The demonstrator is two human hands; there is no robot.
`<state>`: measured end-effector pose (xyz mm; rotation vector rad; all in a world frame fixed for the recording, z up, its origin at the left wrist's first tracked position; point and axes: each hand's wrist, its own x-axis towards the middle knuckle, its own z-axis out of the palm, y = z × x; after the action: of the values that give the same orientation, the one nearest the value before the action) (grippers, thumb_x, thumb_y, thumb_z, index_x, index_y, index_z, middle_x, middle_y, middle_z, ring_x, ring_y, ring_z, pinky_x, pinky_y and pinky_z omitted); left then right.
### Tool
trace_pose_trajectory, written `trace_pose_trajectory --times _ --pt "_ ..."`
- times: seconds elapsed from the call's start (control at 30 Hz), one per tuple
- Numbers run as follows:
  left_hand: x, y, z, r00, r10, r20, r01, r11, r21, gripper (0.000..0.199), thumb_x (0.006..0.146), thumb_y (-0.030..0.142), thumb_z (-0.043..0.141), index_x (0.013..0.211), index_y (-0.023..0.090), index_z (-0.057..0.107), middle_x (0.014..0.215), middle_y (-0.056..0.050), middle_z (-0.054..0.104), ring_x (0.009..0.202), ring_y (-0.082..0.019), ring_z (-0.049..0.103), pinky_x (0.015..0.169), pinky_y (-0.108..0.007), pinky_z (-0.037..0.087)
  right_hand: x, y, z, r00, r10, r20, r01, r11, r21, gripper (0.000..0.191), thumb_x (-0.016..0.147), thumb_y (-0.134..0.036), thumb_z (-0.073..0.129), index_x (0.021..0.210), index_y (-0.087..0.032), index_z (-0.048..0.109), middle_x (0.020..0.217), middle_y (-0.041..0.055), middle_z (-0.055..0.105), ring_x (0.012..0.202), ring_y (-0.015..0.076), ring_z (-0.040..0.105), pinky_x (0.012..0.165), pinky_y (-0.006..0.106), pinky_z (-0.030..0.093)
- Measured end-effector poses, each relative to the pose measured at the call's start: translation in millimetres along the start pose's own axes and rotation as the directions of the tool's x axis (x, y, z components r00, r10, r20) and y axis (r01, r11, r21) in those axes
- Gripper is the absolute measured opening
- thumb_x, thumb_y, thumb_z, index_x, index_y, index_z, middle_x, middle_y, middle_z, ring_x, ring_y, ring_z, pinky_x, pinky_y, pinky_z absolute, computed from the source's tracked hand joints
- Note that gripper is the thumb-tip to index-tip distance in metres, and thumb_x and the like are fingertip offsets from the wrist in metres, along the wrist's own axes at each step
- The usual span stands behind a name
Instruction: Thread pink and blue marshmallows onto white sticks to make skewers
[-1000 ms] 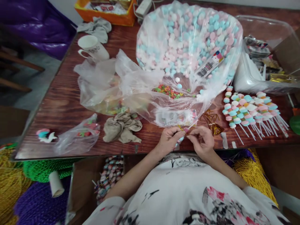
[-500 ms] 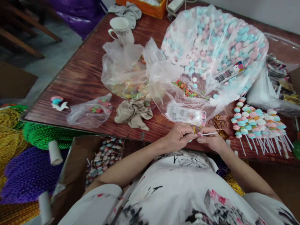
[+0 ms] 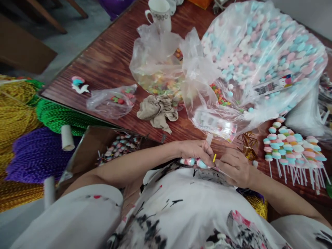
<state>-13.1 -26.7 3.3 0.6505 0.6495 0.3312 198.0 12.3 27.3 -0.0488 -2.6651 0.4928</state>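
Observation:
Close against the table's front edge, my left hand is closed on a marshmallow stick, its pink, white and blue candies showing below the fingers. My right hand pinches the same item at its other end, fingers curled. A short yellow twist tie stands up between both hands. Most of the stick is covered by my fingers. Right of my hands lie gold twist ties and a row of finished-looking marshmallow sticks with white ends pointing toward me.
A big clear bag of pastel marshmallows covers the back right. Left of it are a bag of fruit-coloured candies, a mug, a crumpled cloth and a small bag. A box of marshmallow sticks sits below the edge.
My hands have come lower, toward my body, and the candies now show under my left hand. The white stick end that pointed right is now covered. The view has shifted.

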Motion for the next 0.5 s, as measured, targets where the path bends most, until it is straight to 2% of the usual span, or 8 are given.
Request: trace_pose_trajectory --times 0.1,0.2,0.3,0.37,0.43,0.5 --pt "3.0 -4.7 -5.0 0.999 0.034 0.043 -0.036 0.998 0.050 0.017 0.059 0.027 0.079 0.056 0.015 0.068 0.044 0.001 0.058 0.033 -0.009 0.044 0.029 -0.018 0.031 -1.9 0.1 -1.3 0.997 -0.044 0.062 0.043 0.999 0.014 0.025 0.085 -0.010 0.053 0.106 -0.018 0.064 0.073 0.0062 0.062 0.069 0.0194 0.056 0.066 0.037 0.050" --pt "12.8 -12.1 -5.1 0.987 0.082 0.135 -0.095 0.991 0.096 0.019 0.054 0.026 0.084 0.056 0.014 0.070 0.048 0.000 0.061 0.041 -0.013 0.051 0.035 -0.022 0.040 -9.9 4.6 -1.0 0.987 -0.077 0.143 0.063 0.993 0.097 0.030 0.085 -0.010 0.056 0.112 -0.021 0.063 0.079 0.0078 0.066 0.074 0.0208 0.060 0.068 0.039 0.052" --pt "28.0 -15.4 -5.2 0.942 0.167 0.291 -0.198 0.977 0.079 0.024 0.048 0.018 0.088 0.066 0.011 0.073 0.060 0.001 0.067 0.059 -0.016 0.062 0.056 -0.025 0.054 -20.0 12.1 -1.9 0.984 -0.126 0.126 0.118 0.991 0.069 0.031 0.083 -0.008 0.060 0.111 -0.019 0.063 0.089 0.0099 0.069 0.088 0.0242 0.064 0.076 0.041 0.053" --pt "37.4 -12.6 -10.7 0.896 0.244 0.371 -0.290 0.954 0.072 0.030 0.047 0.013 0.088 0.073 0.009 0.074 0.065 0.002 0.068 0.068 -0.017 0.065 0.070 -0.028 0.055 -22.8 15.4 -7.6 0.976 -0.196 0.090 0.192 0.980 0.050 0.029 0.083 -0.006 0.057 0.110 -0.016 0.064 0.094 0.0108 0.071 0.095 0.0262 0.065 0.083 0.045 0.051" --pt "41.5 -5.6 -21.9 0.870 0.264 0.415 -0.346 0.929 0.133 0.028 0.051 0.013 0.086 0.076 0.009 0.075 0.066 0.003 0.067 0.074 -0.017 0.065 0.076 -0.029 0.055 -21.1 14.3 -19.0 0.976 -0.185 0.117 0.182 0.983 0.035 0.028 0.089 -0.010 0.049 0.109 -0.020 0.065 0.098 0.0099 0.072 0.100 0.0272 0.064 0.089 0.048 0.046" --pt "36.3 5.6 -35.8 0.883 0.259 0.391 -0.366 0.901 0.232 0.021 0.055 0.016 0.085 0.072 0.008 0.075 0.064 0.003 0.065 0.075 -0.017 0.065 0.075 -0.028 0.054 -16.8 9.1 -32.8 0.984 -0.085 0.157 0.086 0.996 0.003 0.028 0.094 -0.020 0.042 0.109 -0.025 0.066 0.107 0.0110 0.071 0.108 0.0322 0.060 0.094 0.055 0.040"
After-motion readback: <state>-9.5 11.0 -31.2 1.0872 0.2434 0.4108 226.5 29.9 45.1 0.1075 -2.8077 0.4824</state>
